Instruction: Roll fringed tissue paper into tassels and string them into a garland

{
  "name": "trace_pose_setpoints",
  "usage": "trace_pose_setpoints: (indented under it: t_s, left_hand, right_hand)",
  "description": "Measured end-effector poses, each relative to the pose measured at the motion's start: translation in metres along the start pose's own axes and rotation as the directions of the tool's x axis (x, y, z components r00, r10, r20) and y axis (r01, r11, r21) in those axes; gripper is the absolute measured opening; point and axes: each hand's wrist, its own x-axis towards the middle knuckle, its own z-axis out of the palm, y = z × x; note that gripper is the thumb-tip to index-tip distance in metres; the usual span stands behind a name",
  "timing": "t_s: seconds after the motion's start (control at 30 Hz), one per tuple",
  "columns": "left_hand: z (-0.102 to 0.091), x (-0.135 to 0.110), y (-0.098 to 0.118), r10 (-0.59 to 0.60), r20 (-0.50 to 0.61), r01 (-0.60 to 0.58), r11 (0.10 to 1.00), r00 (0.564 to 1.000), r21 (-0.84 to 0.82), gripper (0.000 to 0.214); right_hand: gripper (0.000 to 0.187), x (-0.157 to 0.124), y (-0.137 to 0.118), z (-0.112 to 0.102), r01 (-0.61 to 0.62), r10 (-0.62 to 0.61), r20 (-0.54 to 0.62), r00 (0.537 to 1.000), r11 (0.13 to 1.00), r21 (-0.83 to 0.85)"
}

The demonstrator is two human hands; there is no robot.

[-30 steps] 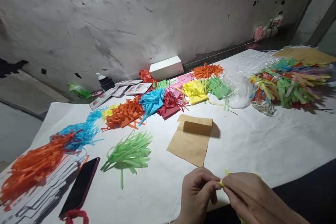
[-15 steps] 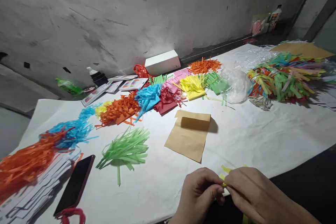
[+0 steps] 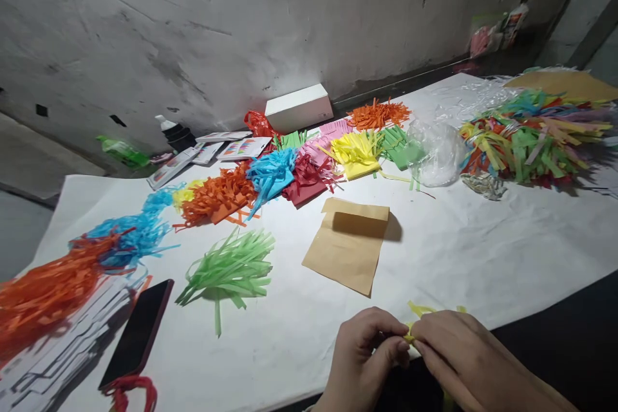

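Before the far grey wall [image 3: 212, 45], yellow paper strips [image 3: 418, 309] are pinched by left hand [image 3: 362, 354] and right hand [image 3: 461, 347], seemingly mid-twist; steady tension is needed.

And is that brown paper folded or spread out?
Partly folded: the brown paper has its far edge bent into a raised flap that casts a shadow; the rest is spread out.

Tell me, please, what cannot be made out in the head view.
All in the head view:
Yellow paper strips: largely hidden by the left hand and right hand; full shape unclear.
Shaggy orange paper-strip bundle: cut off by the left edge.
Black-lined white paper sheets: partly covered by that bundle, cut off by the frame.
White plastic bottle with dark cap: label print too small to read.
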Motion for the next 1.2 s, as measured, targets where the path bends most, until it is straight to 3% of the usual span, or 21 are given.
trace_pose_setpoints:
  t_s: [0.1,0.27,0.43,0.63,0.83,0.93,1.03,1.2]
  left_hand:
    - [0.001,-0.002,-0.002,0.056,0.006,-0.057,0.997,0.998,0.058,0.011]
    - [0.0,-0.002,-0.003,0.227,0.045,-0.23,0.929,0.973,0.289,0.011]
    - [0.0,-0.001,-0.004,0.204,0.044,-0.208,0.93,0.978,0.303,0.011]
    - [-0.003,-0.001,-0.004,0.248,0.049,-0.247,0.888,0.968,0.388,0.01]
    - [-0.002,-0.004,-0.009,0.199,0.012,-0.19,0.912,0.98,0.364,0.01]
    - [-0.001,-0.005,-0.011,0.073,-0.003,-0.069,0.957,0.997,0.281,0.015]
    - [-0.003,-0.004,-0.008,-0.061,0.0,0.06,0.981,0.998,0.186,0.01]
    - [-0.007,-0.004,-0.006,-0.017,0.062,-0.003,0.951,0.998,0.309,0.018]
  right_hand:
    - [0.022,-0.001,-0.002,-0.001,-0.015,0.016,-0.023,1.0,0.999,0.044]
    - [0.031,-0.005,-0.001,0.004,0.028,-0.027,0.017,0.999,0.999,-0.027]
    - [0.029,-0.006,0.002,0.011,-0.052,0.052,0.026,0.998,0.999,-0.01]
    - [0.028,-0.009,0.006,0.013,-0.043,0.04,0.051,0.998,0.998,0.054]
    - [0.018,-0.009,0.007,0.009,-0.039,0.045,-0.039,0.998,0.989,0.144]
    - [0.022,-0.009,0.007,0.012,0.018,-0.006,-0.097,0.995,0.992,0.123]
    - [0.022,-0.01,0.008,0.015,0.0,0.015,-0.108,0.994,0.99,0.14]
    - [0.019,-0.012,0.007,0.014,-0.065,0.067,-0.008,0.998,0.987,0.144]
